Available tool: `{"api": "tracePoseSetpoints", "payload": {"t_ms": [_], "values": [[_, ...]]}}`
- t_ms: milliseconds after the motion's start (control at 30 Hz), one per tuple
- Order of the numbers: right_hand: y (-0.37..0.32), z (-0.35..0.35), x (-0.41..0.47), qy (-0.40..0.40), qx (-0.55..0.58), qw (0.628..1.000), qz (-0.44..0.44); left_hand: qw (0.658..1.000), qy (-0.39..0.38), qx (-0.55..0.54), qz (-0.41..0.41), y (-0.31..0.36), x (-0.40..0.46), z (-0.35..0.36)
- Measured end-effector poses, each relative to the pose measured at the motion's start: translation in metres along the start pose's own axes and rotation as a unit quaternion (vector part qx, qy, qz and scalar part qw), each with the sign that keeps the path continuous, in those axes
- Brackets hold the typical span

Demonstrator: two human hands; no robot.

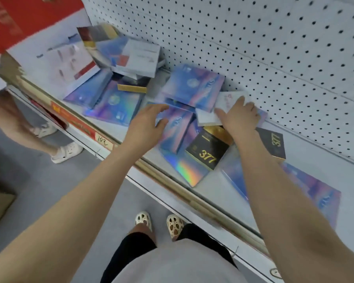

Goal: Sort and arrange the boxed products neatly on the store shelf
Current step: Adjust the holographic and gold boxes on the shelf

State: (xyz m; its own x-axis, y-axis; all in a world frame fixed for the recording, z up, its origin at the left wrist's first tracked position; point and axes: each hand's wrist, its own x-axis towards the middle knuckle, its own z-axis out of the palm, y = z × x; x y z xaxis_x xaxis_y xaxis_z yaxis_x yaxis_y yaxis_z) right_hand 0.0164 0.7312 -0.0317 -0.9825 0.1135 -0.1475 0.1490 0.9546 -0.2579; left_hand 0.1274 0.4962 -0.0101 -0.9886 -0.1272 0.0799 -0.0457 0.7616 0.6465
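On the white metal store shelf point(217, 186), against the perforated back panel point(274, 48), the boxed products lie scattered flat and overlapping. Nearest the right hand point(240, 117) is a small white flat box point(226, 100), directly under its fingers, which are spread and press down on it; the box's long axis seems to run away from the person toward the panel. The left hand point(146, 121) hovers just to the left, fingers relaxed and gripping nothing, above a holographic blue-violet box point(177, 129). A black box with gold "377" lettering point(207, 150) lies nearer the shelf's front edge, between the forearms. The right hand looks better placed to take the white box.
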Motion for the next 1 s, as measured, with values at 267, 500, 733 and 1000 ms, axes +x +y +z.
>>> {"api": "tracePoseSetpoints", "payload": {"t_ms": [267,500,733,1000], "values": [[0.008,0.002,-0.003,0.006,0.044,0.991,0.124,0.965,-0.146,0.143,0.167,-0.008,0.124,0.031],[0.007,-0.017,-0.023,0.174,0.405,0.865,0.239,0.929,-0.162,0.256,0.213,-0.012,0.114,0.037],[0.018,-0.037,-0.053,0.329,0.558,0.733,0.207,0.910,-0.149,0.316,0.223,0.008,0.041,0.040],[0.017,-0.021,-0.064,0.185,0.611,0.749,0.177,0.934,-0.187,0.260,0.159,0.014,0.109,0.034]]}}
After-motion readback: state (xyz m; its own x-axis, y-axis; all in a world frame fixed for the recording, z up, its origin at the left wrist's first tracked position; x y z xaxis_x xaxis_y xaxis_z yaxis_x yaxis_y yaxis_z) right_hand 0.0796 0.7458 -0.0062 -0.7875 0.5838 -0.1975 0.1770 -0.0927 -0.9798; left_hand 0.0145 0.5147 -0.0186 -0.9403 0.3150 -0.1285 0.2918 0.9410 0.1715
